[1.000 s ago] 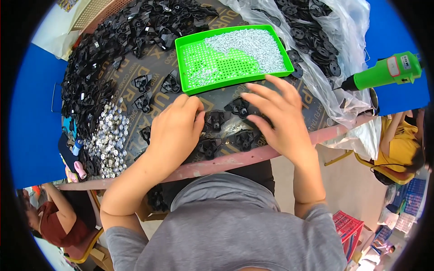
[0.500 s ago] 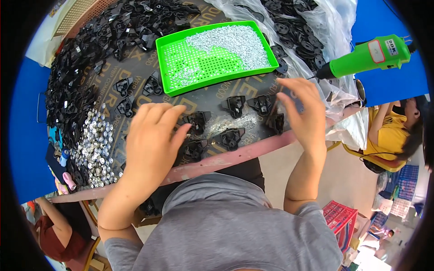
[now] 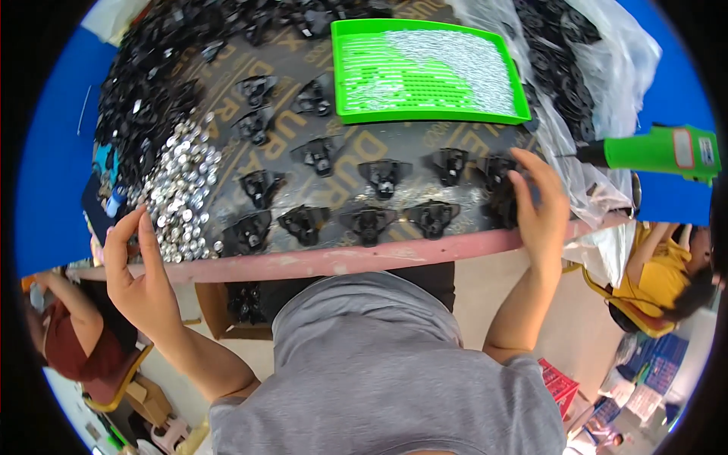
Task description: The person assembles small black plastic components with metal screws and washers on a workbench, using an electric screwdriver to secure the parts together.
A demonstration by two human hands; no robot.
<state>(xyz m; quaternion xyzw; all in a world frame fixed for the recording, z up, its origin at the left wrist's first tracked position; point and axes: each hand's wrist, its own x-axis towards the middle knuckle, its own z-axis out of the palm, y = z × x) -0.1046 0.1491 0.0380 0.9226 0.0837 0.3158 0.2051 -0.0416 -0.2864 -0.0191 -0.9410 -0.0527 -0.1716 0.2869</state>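
Here the right hand [image 3: 540, 205] rests at the right end of the bench [image 3: 341, 262], close to its near edge, fingers curled around a black plastic part [image 3: 500, 205] that sits last in the near row. That part lies under the fingertips, with the palm and thumb just to its right, over the bench's pink rim. The left hand [image 3: 136, 277] is raised beyond the bench's left near corner, loose and holding nothing, its first two fingers pointing up beside the heap of silver round pieces [image 3: 178, 193]; it touches none of them as far as can be seen. Between the hands, more black parts [image 3: 368, 224] stand in two rough rows along the near edge, each apart from its neighbour. A green tray [image 3: 516, 98], sprinkled with small silver bits, lies toward the far right of the bench. A pile of black parts [image 3: 152, 83] fills the far left corner. A green power tool [image 3: 660, 152] lies off the right edge on clear plastic bags [image 3: 599, 98].
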